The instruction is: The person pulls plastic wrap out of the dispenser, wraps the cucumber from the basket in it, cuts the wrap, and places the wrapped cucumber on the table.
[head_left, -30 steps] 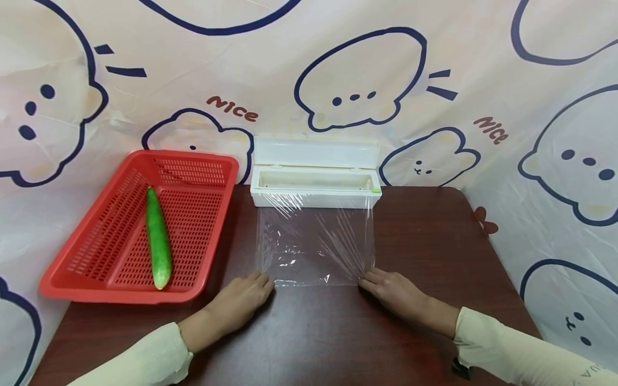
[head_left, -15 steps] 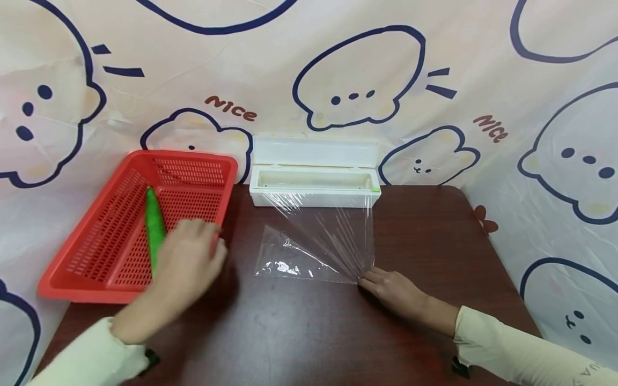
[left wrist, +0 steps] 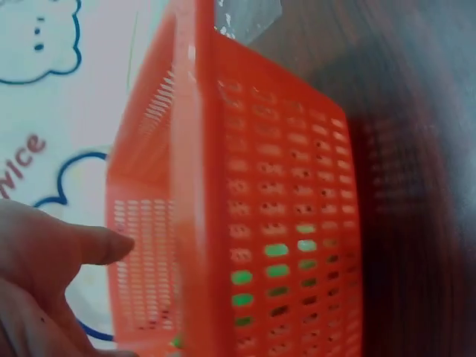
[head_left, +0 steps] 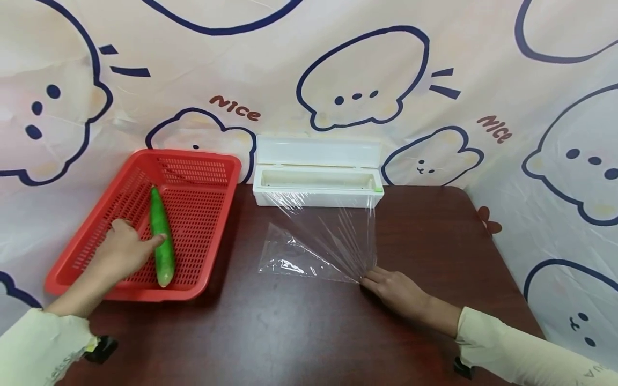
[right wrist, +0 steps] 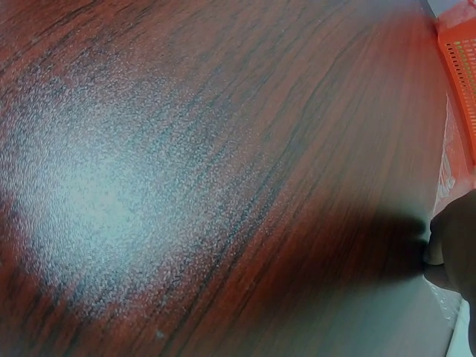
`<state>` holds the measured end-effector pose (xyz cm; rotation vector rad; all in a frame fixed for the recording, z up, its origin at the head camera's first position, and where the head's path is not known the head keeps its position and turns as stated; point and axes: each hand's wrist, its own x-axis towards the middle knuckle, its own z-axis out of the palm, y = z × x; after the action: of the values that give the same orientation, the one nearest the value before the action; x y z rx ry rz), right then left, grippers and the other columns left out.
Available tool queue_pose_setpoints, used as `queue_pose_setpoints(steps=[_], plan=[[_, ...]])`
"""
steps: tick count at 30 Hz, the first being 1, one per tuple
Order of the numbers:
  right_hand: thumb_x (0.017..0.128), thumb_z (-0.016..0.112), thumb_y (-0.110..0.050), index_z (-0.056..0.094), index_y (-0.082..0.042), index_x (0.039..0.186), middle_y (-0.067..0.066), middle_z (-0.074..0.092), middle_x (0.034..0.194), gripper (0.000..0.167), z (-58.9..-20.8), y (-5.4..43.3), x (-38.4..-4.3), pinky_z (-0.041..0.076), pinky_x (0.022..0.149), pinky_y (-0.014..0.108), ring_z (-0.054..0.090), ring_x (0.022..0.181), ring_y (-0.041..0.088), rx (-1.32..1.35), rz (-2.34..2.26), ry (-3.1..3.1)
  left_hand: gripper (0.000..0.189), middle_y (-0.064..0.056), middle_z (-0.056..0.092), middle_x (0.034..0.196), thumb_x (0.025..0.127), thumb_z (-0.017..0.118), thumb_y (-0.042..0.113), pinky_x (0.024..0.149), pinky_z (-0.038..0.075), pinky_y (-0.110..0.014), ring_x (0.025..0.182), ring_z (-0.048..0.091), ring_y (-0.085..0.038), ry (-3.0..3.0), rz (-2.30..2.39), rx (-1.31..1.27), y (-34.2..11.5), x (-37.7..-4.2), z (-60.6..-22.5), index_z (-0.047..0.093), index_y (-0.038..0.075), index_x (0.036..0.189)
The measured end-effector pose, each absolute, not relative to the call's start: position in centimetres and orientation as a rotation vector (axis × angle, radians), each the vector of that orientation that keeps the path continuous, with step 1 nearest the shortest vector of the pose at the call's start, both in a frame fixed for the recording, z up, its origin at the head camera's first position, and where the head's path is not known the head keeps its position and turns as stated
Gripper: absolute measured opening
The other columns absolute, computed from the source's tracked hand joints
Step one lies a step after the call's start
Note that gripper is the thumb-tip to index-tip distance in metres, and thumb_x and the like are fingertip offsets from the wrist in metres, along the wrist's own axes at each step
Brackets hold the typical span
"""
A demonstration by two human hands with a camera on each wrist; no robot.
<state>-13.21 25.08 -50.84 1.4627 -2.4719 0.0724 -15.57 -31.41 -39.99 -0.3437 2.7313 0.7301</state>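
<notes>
A green cucumber (head_left: 162, 241) lies lengthwise in the red plastic basket (head_left: 203, 284). Over the basket, my left hand (head_left: 120, 249) has its thumb spread from the fingers, and the thumb tip overlaps the cucumber in the head view. In the left wrist view the left hand (left wrist: 37, 275) appears beyond the basket wall (left wrist: 297, 186), whose slots show bits of green. My right hand (head_left: 393, 292) pinches the near right corner of a sheet of cling film (head_left: 294, 260), close to the table. The film's left corner is folded over and bunched wrinkles run toward the right hand.
A white cling film box (head_left: 318, 199) with its lid raised stands at the back of the dark wood table (head_left: 289, 338); the film runs from it. Behind hangs a cartoon-printed cloth (head_left: 270, 64), which also covers both sides.
My left hand has let go of the film's left corner and moved left over the basket, to the cucumber. The film's left side has slackened and folded. My right hand stays put.
</notes>
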Motion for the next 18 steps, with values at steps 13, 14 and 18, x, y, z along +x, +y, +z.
queue_pose_setpoints(steps=[13, 14, 18], plan=[[0.078, 0.076, 0.004, 0.071, -0.001, 0.116, 0.010, 0.073, 0.113, 0.038, -50.8, 25.1, -13.0, 0.062, 0.077, 0.032, 0.071, 0.108, 0.025, 1.448, 0.077, -2.482, 0.095, -0.028, 0.052, 0.097, 0.102, 0.052, 0.047, 0.061, 0.051, -0.032, 0.078, 0.062, -0.029, 2.578, 0.947, -0.438, -31.2, -17.6, -41.9, 0.010, -0.029, 0.140], [0.078, 0.076, 0.004, 0.071, -0.001, 0.116, 0.010, 0.073, 0.113, 0.039, -50.8, 25.1, -13.0, 0.062, 0.076, 0.032, 0.071, 0.108, 0.025, 1.447, 0.078, -2.482, 0.094, -0.031, 0.050, 0.103, 0.102, 0.052, 0.046, 0.063, 0.051, -0.032, 0.081, 0.062, -0.030, 2.580, 0.950, -0.436, -31.2, -17.7, -42.1, 0.011, -0.029, 0.140], [0.078, 0.077, 0.004, 0.072, -0.002, 0.115, 0.009, 0.073, 0.112, 0.038, -50.9, 25.1, -13.0, 0.062, 0.076, 0.031, 0.071, 0.108, 0.025, 1.444, 0.083, -2.483, 0.079, -0.035, 0.050, 0.108, 0.102, 0.055, 0.042, 0.063, 0.054, -0.033, 0.086, 0.064, -0.034, 2.626, 0.932, -0.418, -31.0, -17.9, -42.7, 0.029, -0.026, 0.132]])
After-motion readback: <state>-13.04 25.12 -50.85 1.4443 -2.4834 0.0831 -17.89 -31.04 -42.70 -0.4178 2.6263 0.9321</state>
